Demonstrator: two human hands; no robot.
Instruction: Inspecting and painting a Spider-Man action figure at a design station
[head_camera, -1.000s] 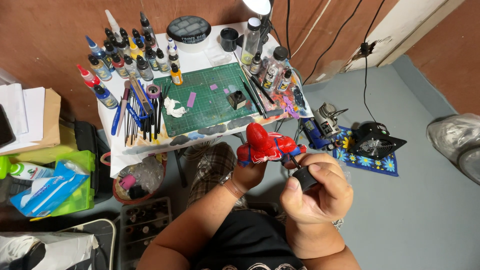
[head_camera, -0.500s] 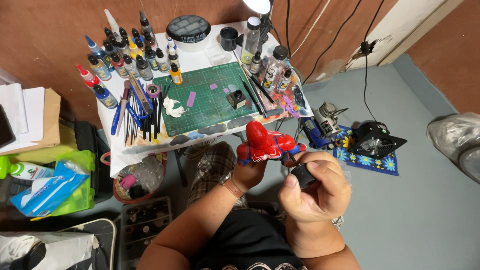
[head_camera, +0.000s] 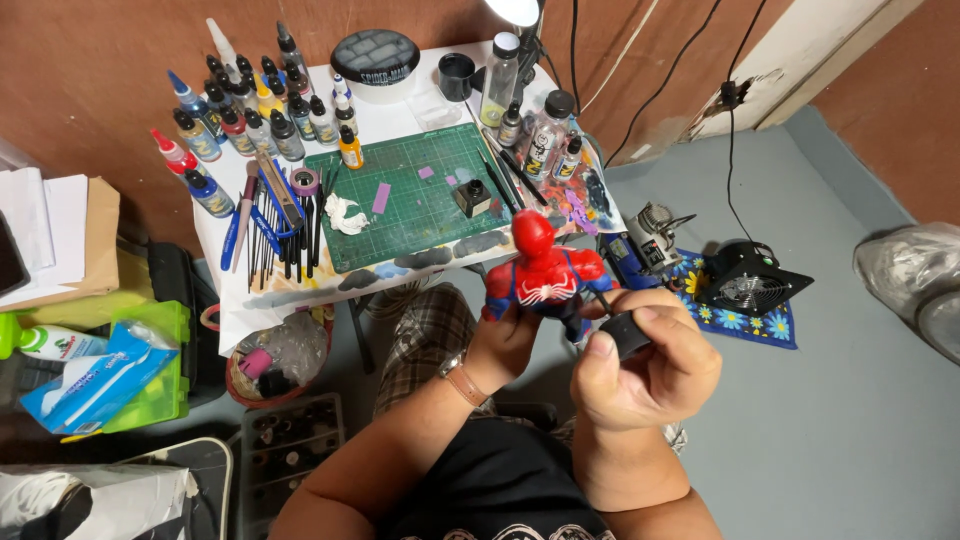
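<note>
My left hand (head_camera: 508, 340) grips a red and blue action figure (head_camera: 545, 272) from below, holding it upright above my lap, in front of the small white table (head_camera: 400, 120). My right hand (head_camera: 645, 365) is closed around a black tool (head_camera: 628, 335) with a thin stem, its tip touching the figure's right side. A watch strap sits on my left wrist. The figure's legs are hidden behind my fingers.
A green cutting mat (head_camera: 420, 195) lies on the table among several paint bottles (head_camera: 250, 110), brushes (head_camera: 285, 225) and a small black pot (head_camera: 472, 195). A black fan (head_camera: 748, 282) and small compressor (head_camera: 655, 228) sit on the floor at right. A green box (head_camera: 150, 360) lies left.
The figure has been turned upright in my left hand, now facing the camera. My right hand with the black tool stays against its side.
</note>
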